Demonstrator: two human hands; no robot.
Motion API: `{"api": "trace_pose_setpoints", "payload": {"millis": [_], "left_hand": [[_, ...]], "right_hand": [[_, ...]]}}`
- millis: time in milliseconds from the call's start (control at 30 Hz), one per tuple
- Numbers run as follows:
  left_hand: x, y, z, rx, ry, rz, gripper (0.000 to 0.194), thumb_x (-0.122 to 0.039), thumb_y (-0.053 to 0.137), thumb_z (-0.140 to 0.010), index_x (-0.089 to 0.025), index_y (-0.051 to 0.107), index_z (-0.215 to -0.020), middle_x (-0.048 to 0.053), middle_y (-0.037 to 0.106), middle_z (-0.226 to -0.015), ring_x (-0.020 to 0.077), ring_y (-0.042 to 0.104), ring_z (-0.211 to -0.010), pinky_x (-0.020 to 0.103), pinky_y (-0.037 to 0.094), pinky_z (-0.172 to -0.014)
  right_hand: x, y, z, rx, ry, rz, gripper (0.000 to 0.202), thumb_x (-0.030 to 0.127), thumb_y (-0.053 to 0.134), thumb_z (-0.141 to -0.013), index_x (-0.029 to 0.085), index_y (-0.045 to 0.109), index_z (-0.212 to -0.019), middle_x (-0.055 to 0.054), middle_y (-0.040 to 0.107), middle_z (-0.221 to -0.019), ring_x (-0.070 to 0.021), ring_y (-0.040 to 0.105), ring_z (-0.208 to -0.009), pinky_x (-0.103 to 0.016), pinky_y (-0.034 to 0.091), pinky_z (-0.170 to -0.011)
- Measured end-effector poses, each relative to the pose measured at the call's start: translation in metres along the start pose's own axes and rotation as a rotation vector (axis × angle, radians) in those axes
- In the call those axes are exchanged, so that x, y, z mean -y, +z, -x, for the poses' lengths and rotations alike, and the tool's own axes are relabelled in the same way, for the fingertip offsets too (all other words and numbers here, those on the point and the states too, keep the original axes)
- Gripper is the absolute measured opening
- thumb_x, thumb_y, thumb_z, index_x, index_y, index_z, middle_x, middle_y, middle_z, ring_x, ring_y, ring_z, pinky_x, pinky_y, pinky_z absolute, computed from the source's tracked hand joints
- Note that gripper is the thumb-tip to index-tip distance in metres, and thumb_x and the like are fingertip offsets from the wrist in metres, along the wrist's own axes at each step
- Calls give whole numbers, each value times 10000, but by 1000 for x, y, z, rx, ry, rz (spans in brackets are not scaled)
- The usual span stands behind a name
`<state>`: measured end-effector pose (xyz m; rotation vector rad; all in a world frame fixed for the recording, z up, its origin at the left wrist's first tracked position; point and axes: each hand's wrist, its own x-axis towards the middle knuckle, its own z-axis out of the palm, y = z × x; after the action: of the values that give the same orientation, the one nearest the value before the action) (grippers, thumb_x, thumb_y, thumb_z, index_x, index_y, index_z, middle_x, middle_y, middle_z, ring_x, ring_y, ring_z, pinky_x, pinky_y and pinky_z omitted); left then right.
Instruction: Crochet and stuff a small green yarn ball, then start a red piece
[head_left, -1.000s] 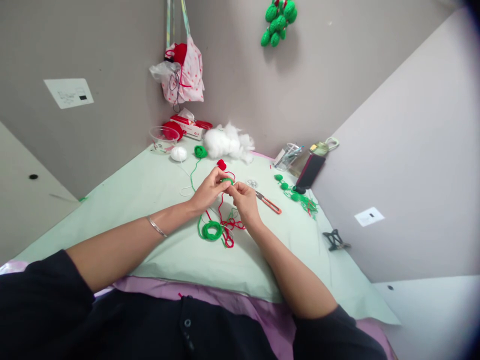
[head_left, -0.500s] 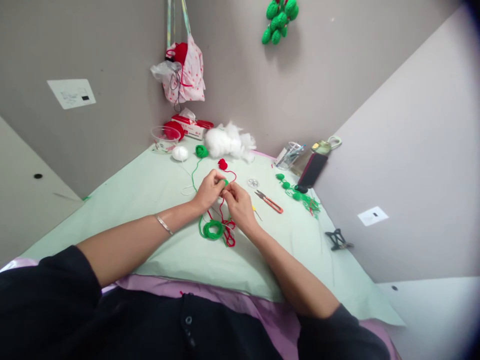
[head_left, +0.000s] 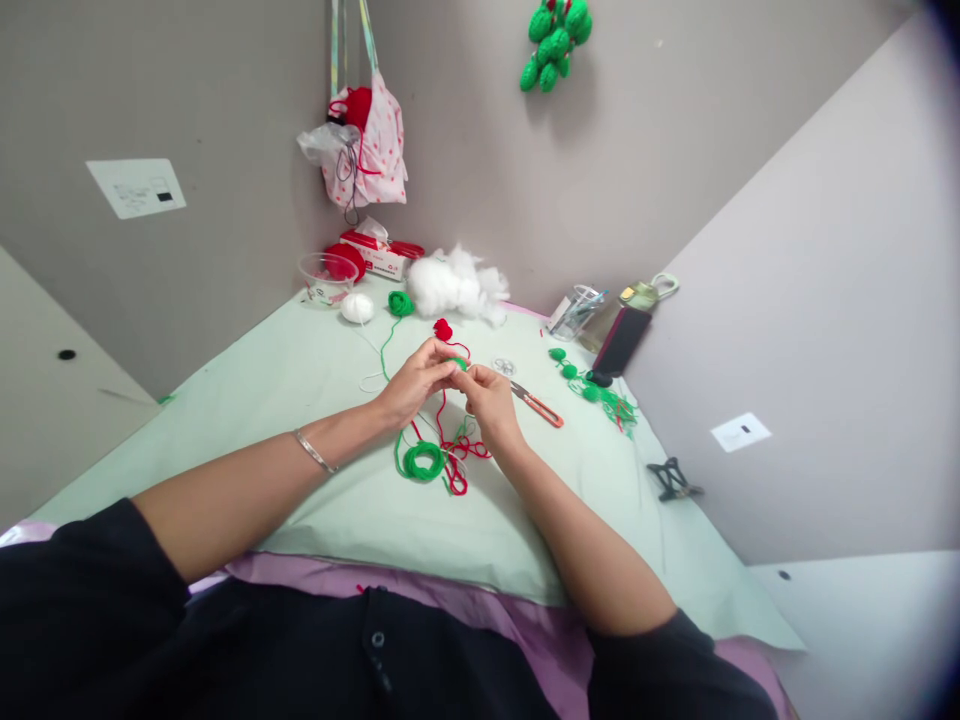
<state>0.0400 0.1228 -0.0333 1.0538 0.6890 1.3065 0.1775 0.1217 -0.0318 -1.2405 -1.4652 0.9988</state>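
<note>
Between my two hands is a small green knitted or crocheted piece (head_left: 459,363), mostly covered by fingers. My left hand (head_left: 417,380) is closed on its left side, fingers over the top. From the right, my right hand (head_left: 489,398) pinches at its edge; whether it also holds a tool or strand is hidden. Red yarn hangs below the hands to a loose red tangle (head_left: 457,478) on the cloth. Next to that lies a coil of green yarn (head_left: 424,460). Just beyond the hands sits a small red yarn ball (head_left: 442,329).
Orange-handled thread snips (head_left: 541,406) lie right of my hands. Behind are white stuffing (head_left: 456,284), a green yarn ball (head_left: 400,304), a white ball (head_left: 357,308) and a clear tub (head_left: 327,284). At right, green knitted pieces (head_left: 570,371) lie before a propped phone (head_left: 622,341).
Both hands have tilted and shifted slightly with the green piece, which moved a little right. The red yarn below has spread to the right. The view moved slightly.
</note>
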Motion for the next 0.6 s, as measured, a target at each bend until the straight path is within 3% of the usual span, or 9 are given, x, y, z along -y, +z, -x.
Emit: {"api": "trace_pose_setpoints", "payload": {"millis": [133,267,400,500,600], "left_hand": [[4,-4,-4,-1,8,-44,126,-169,686,-842,-171,600,-935,51,716,-986,164,676,-911,361,534,-923],[16,-11,-10,-97,53,-145,167,-129,714,-847,-169,609,-970,12,682,-916,152,652,-880,331,537,-879],[28,-17,-15,-168,60,-227,206,-273,676,-947,-141,652,-1103,61,682,-1072,185,668,-916,370,586,-808],[31,-17,-17,-164,48,-226,270,-336,643,-976,-142,651,-1164,74,687,-1097,184,680,-894,365,601,-769],[27,-13,-16,-141,57,-184,155,-250,672,-944,-140,630,-1045,27,684,-944,152,673,-809,335,593,-762]], "right_hand": [[2,-3,1,13,-21,28,364,485,641,-794,231,453,-614,62,398,-564,-110,351,-548,-266,307,-535],[5,3,9,54,-83,80,225,384,578,-823,221,510,-682,57,456,-615,-125,397,-604,-270,325,-591],[4,15,17,55,-142,128,181,314,539,-832,225,504,-679,55,459,-626,-136,403,-637,-278,309,-625],[2,17,16,41,-130,121,203,341,510,-849,227,499,-682,51,467,-631,-137,408,-633,-271,332,-616],[-2,12,8,18,-85,106,264,413,491,-862,230,480,-672,58,427,-592,-128,384,-576,-264,341,-563]]}}
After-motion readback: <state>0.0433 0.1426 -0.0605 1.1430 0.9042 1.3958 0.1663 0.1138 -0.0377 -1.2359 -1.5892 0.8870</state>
